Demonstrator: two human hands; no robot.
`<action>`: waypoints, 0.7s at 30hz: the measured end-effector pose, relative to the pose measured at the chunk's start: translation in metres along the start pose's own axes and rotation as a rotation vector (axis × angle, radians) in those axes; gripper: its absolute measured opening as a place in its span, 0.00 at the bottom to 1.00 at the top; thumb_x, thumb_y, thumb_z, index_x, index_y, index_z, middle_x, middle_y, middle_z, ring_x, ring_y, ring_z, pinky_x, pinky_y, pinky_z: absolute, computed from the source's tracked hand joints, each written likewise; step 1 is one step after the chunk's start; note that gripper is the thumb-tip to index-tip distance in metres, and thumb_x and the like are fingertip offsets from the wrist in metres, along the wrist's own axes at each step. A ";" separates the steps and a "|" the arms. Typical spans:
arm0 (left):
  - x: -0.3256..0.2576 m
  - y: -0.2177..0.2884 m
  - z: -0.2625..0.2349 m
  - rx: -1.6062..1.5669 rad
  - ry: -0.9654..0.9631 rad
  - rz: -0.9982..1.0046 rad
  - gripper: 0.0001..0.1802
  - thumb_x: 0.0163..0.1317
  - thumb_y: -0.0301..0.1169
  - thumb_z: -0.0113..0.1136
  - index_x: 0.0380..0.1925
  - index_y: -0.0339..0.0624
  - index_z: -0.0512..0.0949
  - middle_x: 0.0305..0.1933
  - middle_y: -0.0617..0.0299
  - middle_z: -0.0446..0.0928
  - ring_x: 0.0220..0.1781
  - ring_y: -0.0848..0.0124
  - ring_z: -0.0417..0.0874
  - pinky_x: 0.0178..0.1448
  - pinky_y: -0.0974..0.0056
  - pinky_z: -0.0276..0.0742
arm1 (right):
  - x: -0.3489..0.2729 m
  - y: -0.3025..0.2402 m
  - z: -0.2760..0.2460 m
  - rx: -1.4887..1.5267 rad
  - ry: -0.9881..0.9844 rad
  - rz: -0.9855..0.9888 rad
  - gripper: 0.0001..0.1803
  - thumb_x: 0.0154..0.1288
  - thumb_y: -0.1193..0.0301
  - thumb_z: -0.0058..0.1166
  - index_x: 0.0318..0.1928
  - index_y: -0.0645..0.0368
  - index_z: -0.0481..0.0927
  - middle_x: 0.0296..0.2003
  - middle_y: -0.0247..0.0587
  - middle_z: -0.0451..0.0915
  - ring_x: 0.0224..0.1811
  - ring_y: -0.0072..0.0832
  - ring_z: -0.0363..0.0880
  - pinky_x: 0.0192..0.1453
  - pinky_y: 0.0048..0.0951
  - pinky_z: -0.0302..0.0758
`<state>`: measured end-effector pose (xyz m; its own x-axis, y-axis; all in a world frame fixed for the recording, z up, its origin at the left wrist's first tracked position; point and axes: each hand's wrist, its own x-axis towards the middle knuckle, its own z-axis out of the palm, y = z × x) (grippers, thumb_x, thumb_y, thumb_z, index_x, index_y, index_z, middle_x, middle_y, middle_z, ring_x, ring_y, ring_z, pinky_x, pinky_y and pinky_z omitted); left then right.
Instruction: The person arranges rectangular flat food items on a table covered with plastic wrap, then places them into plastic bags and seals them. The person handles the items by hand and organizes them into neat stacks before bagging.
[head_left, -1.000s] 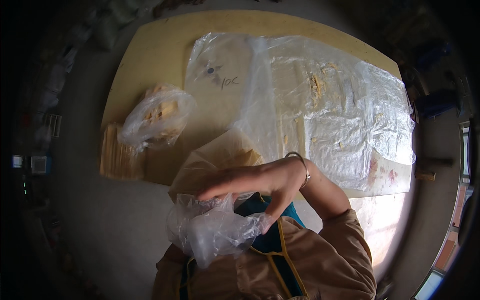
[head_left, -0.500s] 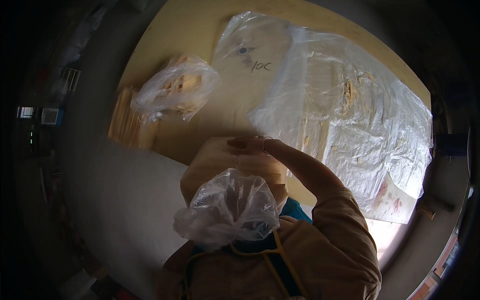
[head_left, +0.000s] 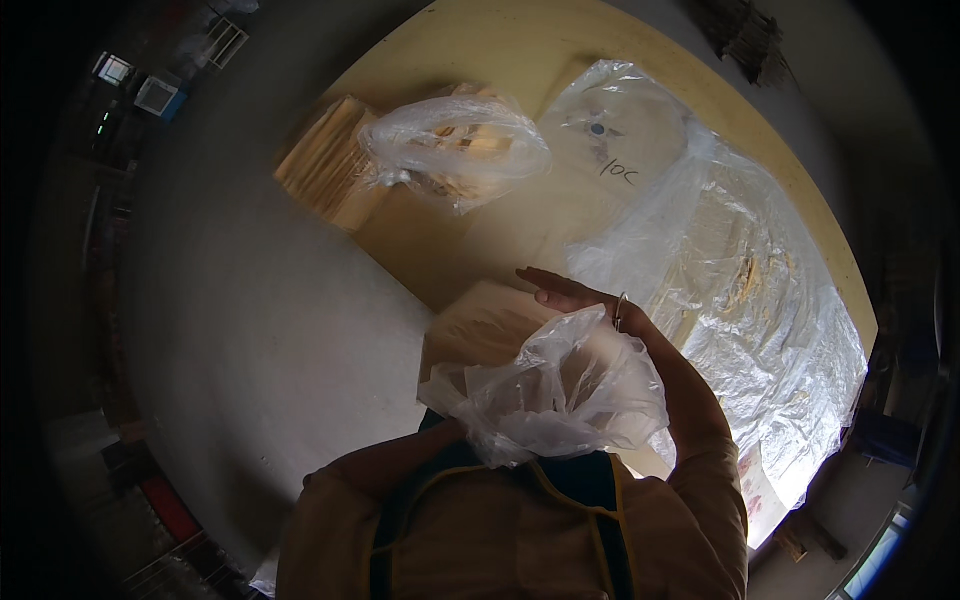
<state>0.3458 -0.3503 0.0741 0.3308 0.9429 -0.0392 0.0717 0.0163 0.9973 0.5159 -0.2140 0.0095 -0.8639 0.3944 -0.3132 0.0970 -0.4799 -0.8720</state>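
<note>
A tan, block-shaped bundle sits close to my body, partly inside a clear plastic bag whose loose, crumpled mouth bunches toward me. What the bundle is made of I cannot make out. My right hand, with a bracelet at its wrist, lies along the bundle's far right edge with its fingers stretched out. My left forearm comes in low at the left and runs behind the bag, which hides my left hand.
On the yellowish table, farther left, lies a stack of thin tan pieces beside another clear plastic bag around similar pieces. Wide clear plastic sheeting with yellowish scraps covers the right side. Grey floor borders the table's left edge.
The whole view has turned, shifting the table and bags rightward. My right hand has moved from the bundle's top to its far right edge, fingers straighter. More of my left forearm shows.
</note>
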 end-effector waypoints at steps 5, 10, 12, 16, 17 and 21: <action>-0.004 -0.003 -0.006 -0.011 -0.006 0.073 0.31 0.69 0.46 0.57 0.66 0.40 0.67 0.68 0.53 0.69 0.69 0.64 0.70 0.74 0.56 0.62 | -0.020 -0.067 0.079 -0.188 -0.039 -0.202 0.38 0.73 0.49 0.51 0.75 0.55 0.62 0.74 0.42 0.63 0.77 0.36 0.59 0.81 0.39 0.53; -0.005 0.005 -0.018 -0.021 -0.053 0.150 0.30 0.69 0.46 0.57 0.65 0.39 0.68 0.67 0.54 0.70 0.68 0.65 0.70 0.73 0.57 0.62 | -0.026 -0.099 0.075 -0.335 0.172 -0.279 0.35 0.72 0.51 0.51 0.73 0.55 0.64 0.71 0.42 0.66 0.76 0.36 0.62 0.80 0.39 0.54; -0.008 0.013 -0.027 0.015 -0.071 0.208 0.30 0.69 0.46 0.57 0.64 0.39 0.69 0.67 0.54 0.70 0.68 0.65 0.70 0.73 0.57 0.63 | -0.040 -0.095 0.071 -0.354 0.281 -0.314 0.35 0.71 0.52 0.51 0.72 0.55 0.65 0.70 0.42 0.68 0.75 0.35 0.63 0.80 0.39 0.55; -0.009 0.028 -0.033 0.207 -0.109 0.396 0.29 0.69 0.46 0.56 0.64 0.39 0.70 0.66 0.55 0.71 0.68 0.66 0.71 0.73 0.58 0.63 | -0.067 -0.050 0.088 -0.321 0.516 -0.380 0.33 0.71 0.53 0.51 0.70 0.56 0.68 0.68 0.41 0.71 0.74 0.35 0.66 0.79 0.39 0.55; -0.006 0.030 -0.029 0.278 -0.128 0.461 0.29 0.69 0.46 0.56 0.63 0.39 0.70 0.66 0.55 0.71 0.68 0.67 0.71 0.73 0.58 0.63 | -0.068 -0.033 0.094 -0.304 0.573 -0.376 0.33 0.71 0.54 0.51 0.70 0.56 0.68 0.67 0.41 0.72 0.73 0.35 0.66 0.79 0.39 0.56; 0.022 0.025 -0.001 0.410 -0.276 0.571 0.29 0.69 0.46 0.56 0.63 0.38 0.71 0.65 0.56 0.72 0.67 0.67 0.71 0.73 0.58 0.63 | -0.058 0.022 0.107 -0.254 0.757 -0.337 0.31 0.70 0.55 0.52 0.68 0.56 0.70 0.65 0.41 0.74 0.72 0.34 0.68 0.79 0.39 0.57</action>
<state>0.3538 -0.3292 0.0985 0.6415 0.6489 0.4091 0.1451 -0.6263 0.7660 0.5154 -0.3317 0.0486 -0.3137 0.9431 -0.1107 0.0803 -0.0898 -0.9927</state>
